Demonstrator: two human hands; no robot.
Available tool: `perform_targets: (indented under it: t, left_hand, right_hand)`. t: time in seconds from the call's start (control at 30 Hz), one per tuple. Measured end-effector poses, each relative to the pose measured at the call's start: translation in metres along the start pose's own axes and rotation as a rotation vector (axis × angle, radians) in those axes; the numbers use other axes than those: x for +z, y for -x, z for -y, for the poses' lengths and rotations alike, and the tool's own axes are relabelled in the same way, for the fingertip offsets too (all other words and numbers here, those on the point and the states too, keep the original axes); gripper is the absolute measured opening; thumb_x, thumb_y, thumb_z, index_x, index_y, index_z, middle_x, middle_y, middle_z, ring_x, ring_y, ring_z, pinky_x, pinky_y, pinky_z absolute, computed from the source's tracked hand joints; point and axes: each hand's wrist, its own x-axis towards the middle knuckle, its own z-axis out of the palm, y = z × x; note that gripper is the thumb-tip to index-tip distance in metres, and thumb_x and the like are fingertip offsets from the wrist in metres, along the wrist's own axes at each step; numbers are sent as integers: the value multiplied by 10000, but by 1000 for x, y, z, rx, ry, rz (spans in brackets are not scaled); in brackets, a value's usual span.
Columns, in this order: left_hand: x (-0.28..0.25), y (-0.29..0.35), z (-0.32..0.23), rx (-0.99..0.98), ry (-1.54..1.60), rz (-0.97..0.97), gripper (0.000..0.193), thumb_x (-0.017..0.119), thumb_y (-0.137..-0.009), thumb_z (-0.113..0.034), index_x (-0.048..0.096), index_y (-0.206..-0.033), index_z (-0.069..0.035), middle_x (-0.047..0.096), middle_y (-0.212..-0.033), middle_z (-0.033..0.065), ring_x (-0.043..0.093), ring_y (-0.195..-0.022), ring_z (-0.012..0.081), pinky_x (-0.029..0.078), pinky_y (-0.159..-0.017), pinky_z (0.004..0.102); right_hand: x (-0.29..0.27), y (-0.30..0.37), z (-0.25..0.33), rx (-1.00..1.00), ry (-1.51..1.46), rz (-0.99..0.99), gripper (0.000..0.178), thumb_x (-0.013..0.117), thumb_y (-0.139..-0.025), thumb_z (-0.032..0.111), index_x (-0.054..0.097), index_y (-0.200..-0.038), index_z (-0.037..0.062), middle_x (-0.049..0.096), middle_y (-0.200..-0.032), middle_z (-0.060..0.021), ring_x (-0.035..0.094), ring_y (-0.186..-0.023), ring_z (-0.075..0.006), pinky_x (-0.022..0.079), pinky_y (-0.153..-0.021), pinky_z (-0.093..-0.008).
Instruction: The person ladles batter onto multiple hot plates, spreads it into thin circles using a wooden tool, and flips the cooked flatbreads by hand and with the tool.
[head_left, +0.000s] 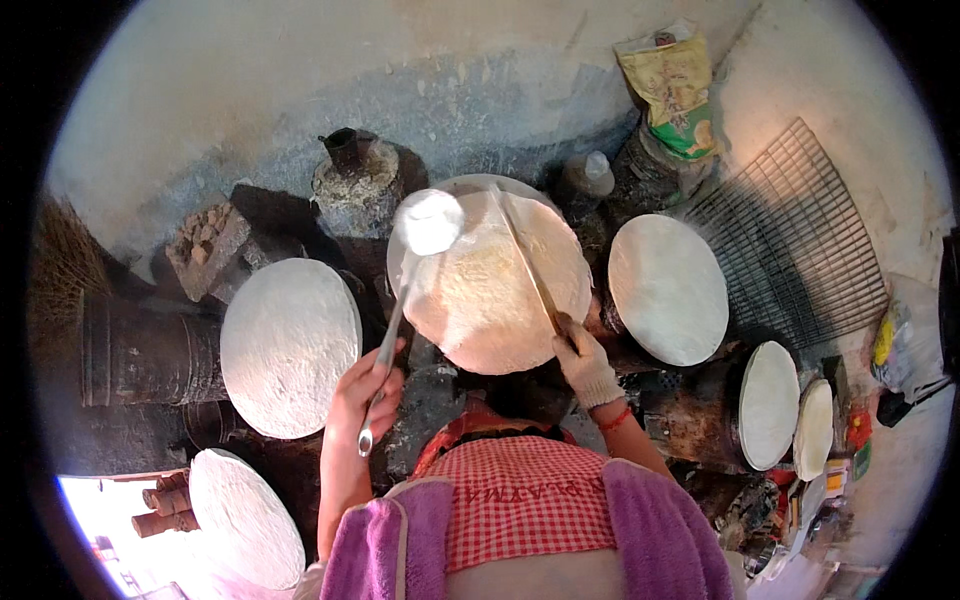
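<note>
My left hand point(368, 390) is closed round the handle of a long metal ladle point(400, 310). The round head of the ladle is bright with glare, over the left edge of a large pale round sheet of batter or flatbread point(490, 310). On my right hand point(588, 372) is a whitish work glove, with a red band at the wrist. It grips a long thin flat stick point(525, 255), which slants up and left across the sheet. The sheet lies on a round griddle-like surface in front of me. Whether the stick touches it I cannot tell.
White round discs surround me: one at left point(290, 348), one at lower left point(245, 520), one at right point(668, 290) and smaller ones beyond point(769, 405). A wire rack point(790, 240) leans at right. A dark metal barrel point(150, 348) lies left; a yellow-green sack point(675, 95) stands behind.
</note>
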Motion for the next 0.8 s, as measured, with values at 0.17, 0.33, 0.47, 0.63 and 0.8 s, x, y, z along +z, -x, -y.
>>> perform_targets:
  t: [0.17, 0.33, 0.47, 0.63, 0.8]
  left_hand:
    - [-26, 44, 4, 19, 203, -200, 377, 455, -1056, -145, 475, -1407, -9, 439, -733, -3, 320, -453, 19, 269, -342, 179]
    - [-65, 81, 23, -4, 576, -251, 388, 457, -1056, -148, 465, -1412, 7, 389, -704, -27, 309, -448, 12, 266, -340, 170]
    - [-72, 95, 27, 27, 443, -243, 397, 471, -1054, -162, 461, -1409, 16, 384, -706, -41, 305, -455, 2, 254, -347, 162]
    - [-49, 90, 38, 30, 195, -174, 417, 462, -1029, -126, 461, -1422, 15, 347, -683, -72, 269, -457, 2, 236, -362, 172]
    - [-32, 69, 53, -102, 38, -139, 495, 362, -1099, -243, 298, -1550, -49, 342, -707, -40, 278, -460, 59, 275, -370, 232]
  right_hand:
    - [13, -26, 2, 174, 117, 125, 373, 564, -957, 154, 585, -1294, -7, 645, -1230, -245, 623, -1151, -368, 494, -960, -380]
    - [38, -72, 3, -12, 238, 208, 370, 556, -956, 207, 605, -1289, 54, 667, -1171, -219, 632, -1072, -416, 503, -932, -445]
    - [32, -54, 35, 113, 310, 344, 353, 530, -965, 239, 619, -1277, 100, 667, -1168, -222, 634, -1056, -424, 503, -928, -464]
    - [3, 30, 36, 188, 272, 461, 398, 537, -967, 329, 614, -1307, 137, 653, -1273, -162, 629, -1142, -361, 476, -998, -471]
    - [-52, 116, 31, 310, 4, 383, 490, 642, -897, 370, 616, -1305, 98, 679, -1192, -179, 647, -1088, -346, 491, -955, -441]
